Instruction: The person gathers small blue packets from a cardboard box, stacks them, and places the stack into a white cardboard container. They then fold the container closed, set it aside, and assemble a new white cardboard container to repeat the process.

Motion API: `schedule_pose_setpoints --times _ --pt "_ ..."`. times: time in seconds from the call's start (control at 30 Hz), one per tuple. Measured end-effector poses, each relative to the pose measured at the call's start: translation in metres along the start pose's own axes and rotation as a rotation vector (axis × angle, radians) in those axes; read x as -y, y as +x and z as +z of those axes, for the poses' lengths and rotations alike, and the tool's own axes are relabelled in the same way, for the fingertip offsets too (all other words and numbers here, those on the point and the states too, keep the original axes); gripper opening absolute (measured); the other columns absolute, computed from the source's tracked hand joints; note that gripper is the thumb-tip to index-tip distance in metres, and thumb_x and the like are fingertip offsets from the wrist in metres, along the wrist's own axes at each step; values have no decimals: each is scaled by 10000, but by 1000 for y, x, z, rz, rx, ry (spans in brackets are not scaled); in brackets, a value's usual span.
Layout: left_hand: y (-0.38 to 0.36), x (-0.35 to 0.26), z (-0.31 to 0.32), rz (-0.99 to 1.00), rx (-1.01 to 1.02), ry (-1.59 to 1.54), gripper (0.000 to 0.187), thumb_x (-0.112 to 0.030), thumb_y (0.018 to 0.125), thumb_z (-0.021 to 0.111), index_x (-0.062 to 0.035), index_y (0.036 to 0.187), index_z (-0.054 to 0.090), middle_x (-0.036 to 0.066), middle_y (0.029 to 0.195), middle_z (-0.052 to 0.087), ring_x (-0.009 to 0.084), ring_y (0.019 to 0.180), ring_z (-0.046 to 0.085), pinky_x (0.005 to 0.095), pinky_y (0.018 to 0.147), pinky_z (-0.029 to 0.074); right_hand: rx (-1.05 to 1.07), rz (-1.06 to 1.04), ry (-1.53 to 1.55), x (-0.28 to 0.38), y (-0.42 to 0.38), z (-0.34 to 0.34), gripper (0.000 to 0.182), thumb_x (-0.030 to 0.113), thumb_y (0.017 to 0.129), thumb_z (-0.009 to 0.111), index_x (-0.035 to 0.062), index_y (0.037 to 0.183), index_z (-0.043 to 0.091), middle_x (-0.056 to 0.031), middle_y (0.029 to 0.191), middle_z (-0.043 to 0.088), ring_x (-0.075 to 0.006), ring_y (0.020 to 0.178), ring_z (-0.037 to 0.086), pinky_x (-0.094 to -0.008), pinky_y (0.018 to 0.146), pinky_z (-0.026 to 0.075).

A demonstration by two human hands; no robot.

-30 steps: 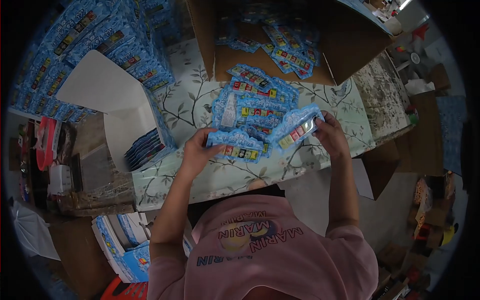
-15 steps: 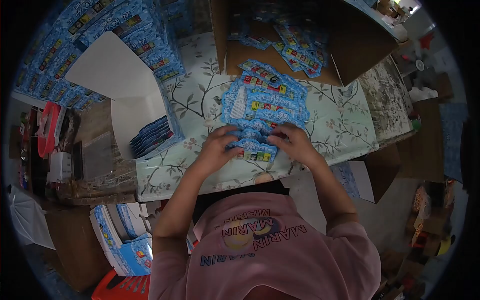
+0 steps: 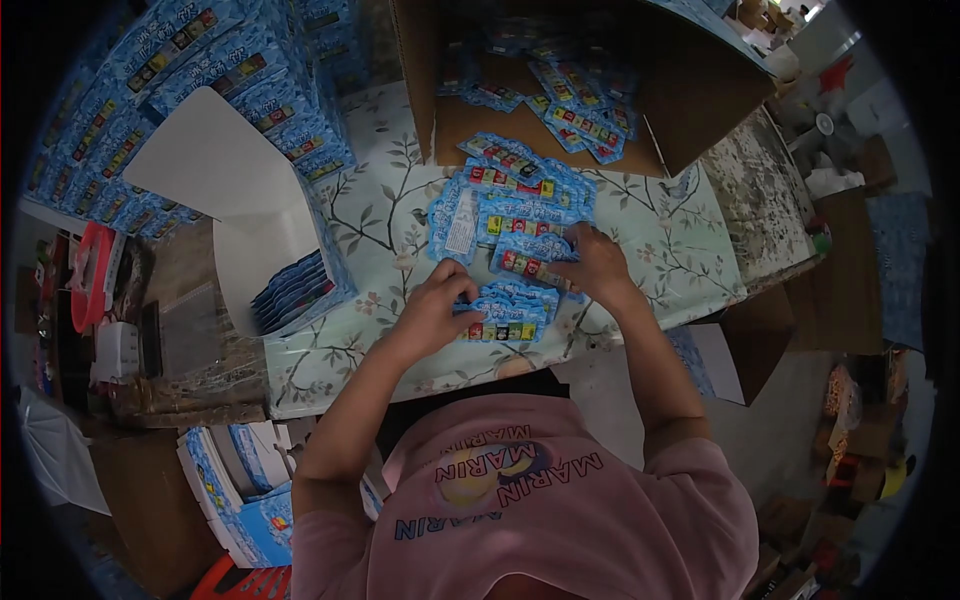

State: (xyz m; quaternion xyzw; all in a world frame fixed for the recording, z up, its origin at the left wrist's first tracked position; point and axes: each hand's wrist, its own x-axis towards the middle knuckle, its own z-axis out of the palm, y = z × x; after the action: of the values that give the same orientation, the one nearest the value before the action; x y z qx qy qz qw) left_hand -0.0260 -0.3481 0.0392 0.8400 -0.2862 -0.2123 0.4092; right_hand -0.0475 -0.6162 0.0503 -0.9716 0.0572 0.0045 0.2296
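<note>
My right hand (image 3: 600, 264) is closed on the right edge of a blue sachet (image 3: 522, 262) with a row of coloured pictures. A small overlapping bunch of similar sachets (image 3: 512, 318) lies nearer to me on the table. Around that bunch's left end curl the fingers of my left hand (image 3: 438, 306), closed on it. Beyond both hands a heap of blue sachets (image 3: 540, 187) is spread out, one showing a white label (image 3: 462, 225). To the left, an open white carton (image 3: 240, 255) lies on its side with a row of sachets (image 3: 290, 292) inside.
A large cardboard box (image 3: 700, 105) opens toward me, with loose sachets (image 3: 585, 115) in it. Stacked blue printed cartons (image 3: 170, 100) rise at the far left. A flowered cloth (image 3: 390, 345) covers the table. Flattened cartons (image 3: 255, 510) and a red stool (image 3: 240, 580) stand below at left.
My right hand has moved away from me with one sachet, apart from the front bunch. My left hand remains at the bunch's left end. The view has shifted slightly.
</note>
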Motion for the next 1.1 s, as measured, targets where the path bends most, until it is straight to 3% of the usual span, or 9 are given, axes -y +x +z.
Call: schedule_pose_setpoints --times 0.17,0.3,0.43,0.57,0.67,0.73,0.83,0.9,1.1 --pt "-27 -19 14 248 -137 219 736 -180 660 788 -90 1281 403 137 1263 468 332 1138 483 418 933 400 -18 -161 378 -4 -11 5 238 170 782 717 5 917 612 -90 824 601 -173 723 581 -301 645 456" --pt "-26 -26 19 376 -294 610 838 -201 648 786 -98 1358 353 134 1241 474 323 1120 489 414 947 379 631 -257 409 21 16 -5 182 187 843 673 18 900 641 -57 787 618 -106 700 554 -262 631 449" --pt "-18 -27 16 198 -83 450 789 -199 652 781 -89 1327 388 122 1134 503 316 1036 513 410 888 404 -73 -116 199 42 98 1 275 260 877 621 58 1064 627 -102 848 659 -195 770 638 -334 677 488" --pt "-23 -23 19 172 -124 424 729 -210 659 771 -85 1288 424 104 1034 511 308 967 516 413 848 410 -27 -64 -215 21 167 33 364 240 864 629 61 1175 565 -126 912 662 -259 835 650 -371 723 498" --pt "-31 -14 14 150 -201 467 694 -230 665 766 -85 1265 449 106 1054 514 308 1003 505 430 870 400 -499 -373 -133 31 139 27 432 179 838 651 62 1233 520 -127 939 656 -262 858 641 -358 758 492" --pt "-32 -12 13 142 -228 470 677 -242 668 764 -83 1254 463 111 1082 513 305 1029 497 440 886 393 -158 -185 687 46 99 1 402 117 810 665 51 1192 559 -118 949 653 -233 865 630 -327 768 484" --pt "-30 -17 12 305 -408 638 642 -263 673 766 -82 1226 494 115 1147 504 301 1071 474 442 911 378 -62 -411 534 44 48 -2 319 94 813 662 45 1123 603 -107 928 653 -184 861 617 -298 750 482" --pt "-28 -16 12 320 -419 693 612 -286 682 765 -65 1193 510 127 1193 489 308 1088 460 435 911 376 578 -577 369 48 29 -7 280 155 819 676 44 1071 631 -110 943 652 -184 861 619 -295 743 484" --pt "-24 -3 17 287 -246 443 622 -298 667 785 -40 1159 505 152 1137 517 325 1026 496 427 885 393 -205 -360 -47 14 106 37 523 345 745 728 56 1154 579 -139 1123 586 -296 1026 558 -407 899 408"
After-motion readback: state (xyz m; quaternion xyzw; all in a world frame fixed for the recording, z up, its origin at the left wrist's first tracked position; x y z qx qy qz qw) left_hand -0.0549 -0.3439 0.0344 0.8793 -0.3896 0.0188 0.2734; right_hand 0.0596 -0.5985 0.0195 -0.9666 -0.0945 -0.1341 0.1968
